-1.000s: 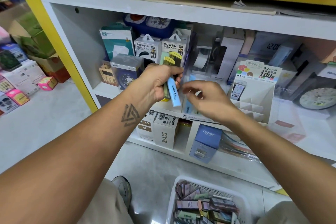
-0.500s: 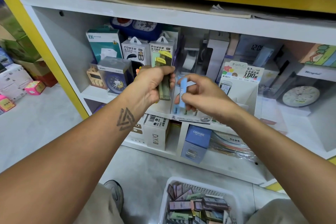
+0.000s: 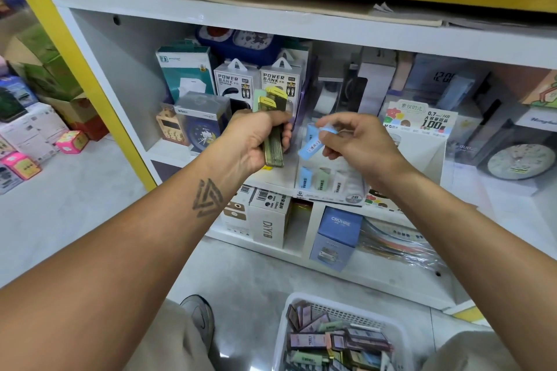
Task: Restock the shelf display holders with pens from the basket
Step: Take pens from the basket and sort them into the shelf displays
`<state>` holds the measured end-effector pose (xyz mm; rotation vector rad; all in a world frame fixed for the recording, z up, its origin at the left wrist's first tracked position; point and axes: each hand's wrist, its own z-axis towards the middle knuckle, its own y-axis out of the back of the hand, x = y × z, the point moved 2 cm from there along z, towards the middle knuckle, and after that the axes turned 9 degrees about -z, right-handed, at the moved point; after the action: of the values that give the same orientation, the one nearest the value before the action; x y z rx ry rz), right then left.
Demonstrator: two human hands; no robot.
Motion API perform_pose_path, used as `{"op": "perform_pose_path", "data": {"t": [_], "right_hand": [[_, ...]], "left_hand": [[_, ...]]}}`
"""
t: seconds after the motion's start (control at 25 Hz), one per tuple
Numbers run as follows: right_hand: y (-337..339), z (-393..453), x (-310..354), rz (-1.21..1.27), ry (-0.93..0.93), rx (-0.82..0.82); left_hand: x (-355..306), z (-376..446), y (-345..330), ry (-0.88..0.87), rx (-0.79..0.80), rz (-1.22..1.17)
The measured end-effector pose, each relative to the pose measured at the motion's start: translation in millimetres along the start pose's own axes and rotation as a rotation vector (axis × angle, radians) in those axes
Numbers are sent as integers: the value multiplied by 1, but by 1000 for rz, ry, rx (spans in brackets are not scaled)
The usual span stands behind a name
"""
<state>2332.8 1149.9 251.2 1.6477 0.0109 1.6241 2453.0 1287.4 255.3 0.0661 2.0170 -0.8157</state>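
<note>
My left hand (image 3: 256,137) grips a small stack of green and yellow-capped pen packs (image 3: 273,126), upright in front of the shelf. My right hand (image 3: 358,141) pinches one light blue pack (image 3: 312,146) by its top end, tilted, just above the white tiered display holder (image 3: 328,181). That holder has blue, green and white packs standing in its front slots. A white basket (image 3: 284,322) on the floor at the bottom holds several mixed pastel packs.
Power bank boxes (image 3: 236,81) and clocks stand behind my hands. A second white cardboard display (image 3: 422,141) sits to the right of the holder. Boxes fill the lower shelf, among them a blue one (image 3: 339,235). My shoe (image 3: 199,319) is by the basket.
The blue pack went from my left hand's stack into my right hand, which now holds it tilted over the holder. The view has shifted slightly.
</note>
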Motion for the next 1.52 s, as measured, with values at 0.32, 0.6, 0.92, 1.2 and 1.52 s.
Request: {"op": "perform_pose_path", "data": {"t": [0.32, 0.6, 0.92, 1.2, 1.52], "right_hand": [[-4, 16, -13, -694, 125, 104], [-18, 17, -12, -686, 237, 96], [-27, 22, -12, -814, 393, 205], [-33, 17, -18, -763, 279, 282], [2, -4, -23, -1081, 56, 421]], "left_hand": [[-3, -3, 8, -40, -3, 58], [2, -1, 9, 7, 4, 102], [2, -2, 9, 18, 17, 102], [2, -2, 8, 22, 29, 110], [10, -1, -4, 84, 113, 107]]}}
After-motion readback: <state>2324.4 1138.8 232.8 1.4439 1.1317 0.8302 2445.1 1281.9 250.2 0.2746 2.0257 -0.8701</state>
